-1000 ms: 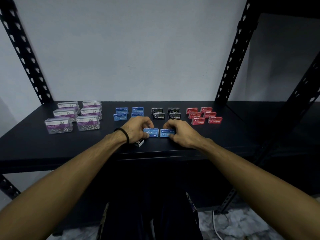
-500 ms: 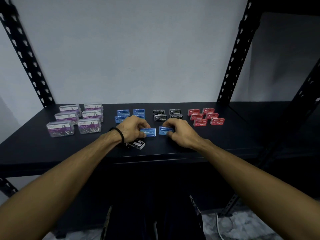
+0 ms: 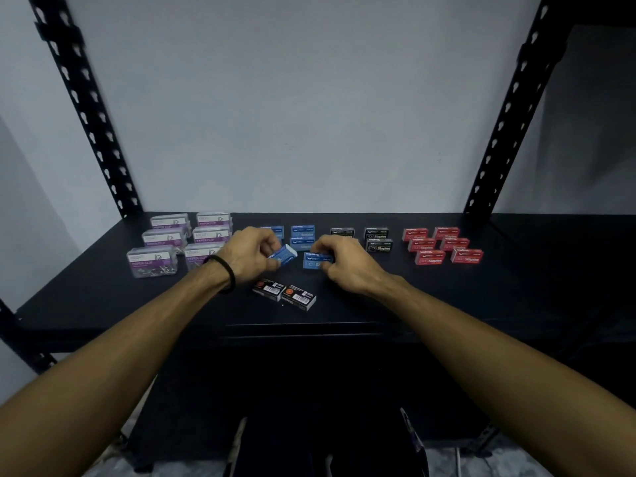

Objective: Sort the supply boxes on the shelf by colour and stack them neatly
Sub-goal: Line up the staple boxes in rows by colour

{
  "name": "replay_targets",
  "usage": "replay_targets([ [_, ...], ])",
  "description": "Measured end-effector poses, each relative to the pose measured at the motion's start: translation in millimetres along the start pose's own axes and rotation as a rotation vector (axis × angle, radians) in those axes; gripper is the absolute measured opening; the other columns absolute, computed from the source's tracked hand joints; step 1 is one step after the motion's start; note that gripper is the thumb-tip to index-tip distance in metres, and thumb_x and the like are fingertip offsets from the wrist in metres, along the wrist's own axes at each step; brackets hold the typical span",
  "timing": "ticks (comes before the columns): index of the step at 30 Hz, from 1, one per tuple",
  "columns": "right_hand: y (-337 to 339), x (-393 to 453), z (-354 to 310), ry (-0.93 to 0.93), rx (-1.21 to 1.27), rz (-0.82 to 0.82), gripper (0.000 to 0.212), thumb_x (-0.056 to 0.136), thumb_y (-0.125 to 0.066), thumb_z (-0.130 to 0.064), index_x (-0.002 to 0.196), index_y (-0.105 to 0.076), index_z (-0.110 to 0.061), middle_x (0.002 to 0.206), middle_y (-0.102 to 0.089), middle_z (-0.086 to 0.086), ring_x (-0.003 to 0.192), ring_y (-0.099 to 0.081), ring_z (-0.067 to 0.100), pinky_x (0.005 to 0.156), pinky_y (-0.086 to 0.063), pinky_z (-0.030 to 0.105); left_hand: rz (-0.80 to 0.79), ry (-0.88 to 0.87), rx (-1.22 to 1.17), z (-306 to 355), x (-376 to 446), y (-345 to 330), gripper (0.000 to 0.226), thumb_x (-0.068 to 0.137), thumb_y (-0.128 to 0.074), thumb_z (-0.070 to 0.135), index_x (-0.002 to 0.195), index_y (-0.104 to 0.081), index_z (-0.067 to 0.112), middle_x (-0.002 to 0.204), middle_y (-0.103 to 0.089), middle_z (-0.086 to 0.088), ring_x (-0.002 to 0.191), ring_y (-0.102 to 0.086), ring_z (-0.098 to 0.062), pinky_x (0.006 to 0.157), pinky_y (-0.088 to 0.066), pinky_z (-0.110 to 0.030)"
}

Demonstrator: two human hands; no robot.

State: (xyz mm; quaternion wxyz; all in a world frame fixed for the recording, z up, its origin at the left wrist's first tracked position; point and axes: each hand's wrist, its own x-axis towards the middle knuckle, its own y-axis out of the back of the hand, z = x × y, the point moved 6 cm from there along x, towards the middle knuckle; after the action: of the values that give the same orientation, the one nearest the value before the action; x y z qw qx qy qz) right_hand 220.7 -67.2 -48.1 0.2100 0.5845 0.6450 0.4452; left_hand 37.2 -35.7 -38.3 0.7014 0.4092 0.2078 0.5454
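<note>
My left hand (image 3: 249,254) pinches a blue staple box (image 3: 285,255), lifted and tilted above the black shelf (image 3: 481,297). My right hand (image 3: 344,261) grips a second blue staple box (image 3: 314,261) beside it. Two black boxes (image 3: 284,295) lie face down just in front of my hands. Behind them stand rows of blue boxes (image 3: 302,233), black boxes (image 3: 378,239) and red boxes (image 3: 442,244). Clear purple-labelled paper clip boxes (image 3: 172,244) sit at the left.
Black perforated shelf uprights rise at the back left (image 3: 86,108) and back right (image 3: 506,115) against a pale wall. The shelf's front edge (image 3: 309,327) runs below my hands, with dark space and a marbled floor (image 3: 481,463) beneath.
Both hands have lifted their blue boxes off the shelf and moved back toward the rows. The left box is now tilted. A second black box is uncovered in front.
</note>
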Motion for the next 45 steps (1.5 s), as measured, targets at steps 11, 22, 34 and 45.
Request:
replay_targets([
  [11, -21.3, 15.5, 0.2, 0.000, -0.039, -0.053, 0.030, 0.087, -0.061, -0.001, 0.115, -0.064, -0.011, 0.120, -0.063, 0.004, 0.107, -0.059, 0.016, 0.088, -0.045, 0.023, 0.071, -0.068, -0.019, -11.8, -0.8, -6.2, 0.036, 0.078, -0.076, 0.010, 0.104, -0.058, 0.028, 0.090, -0.061, 0.004, 0.072, -0.063, -0.011, 0.064, -0.054, -0.027],
  [22, -25.1, 23.7, -2.7, 0.027, -0.065, -0.010, 0.029, 0.086, -0.060, -0.002, 0.114, -0.065, -0.011, 0.117, -0.065, 0.004, 0.105, -0.060, 0.018, 0.088, -0.046, 0.025, 0.067, -0.084, 0.012, -14.0, 8.6, -5.2, 0.037, 0.080, -0.074, 0.012, 0.111, -0.061, 0.028, 0.100, -0.059, 0.010, 0.082, -0.057, -0.009, 0.068, -0.048, -0.023],
  [34, -25.7, 29.0, -1.7, 0.026, -0.116, 0.013, 0.027, 0.087, -0.060, -0.002, 0.113, -0.065, -0.009, 0.120, -0.064, 0.008, 0.108, -0.060, 0.022, 0.095, -0.049, 0.034, 0.045, -0.068, 0.171, -25.3, 16.1, -11.0, 0.033, 0.081, -0.074, 0.013, 0.111, -0.063, 0.021, 0.107, -0.066, 0.001, 0.100, -0.061, -0.015, 0.087, -0.052, -0.032],
  [45, -29.4, 35.3, -3.2, 0.023, -0.118, 0.024, 0.026, 0.088, -0.059, -0.002, 0.112, -0.065, -0.009, 0.118, -0.064, 0.008, 0.105, -0.060, 0.022, 0.090, -0.049, 0.031, 0.030, -0.054, 0.307, -23.0, 24.3, -13.4, 0.032, 0.087, -0.065, 0.012, 0.118, -0.061, 0.018, 0.125, -0.062, -0.005, 0.115, -0.058, -0.020, 0.098, -0.048, -0.040],
])
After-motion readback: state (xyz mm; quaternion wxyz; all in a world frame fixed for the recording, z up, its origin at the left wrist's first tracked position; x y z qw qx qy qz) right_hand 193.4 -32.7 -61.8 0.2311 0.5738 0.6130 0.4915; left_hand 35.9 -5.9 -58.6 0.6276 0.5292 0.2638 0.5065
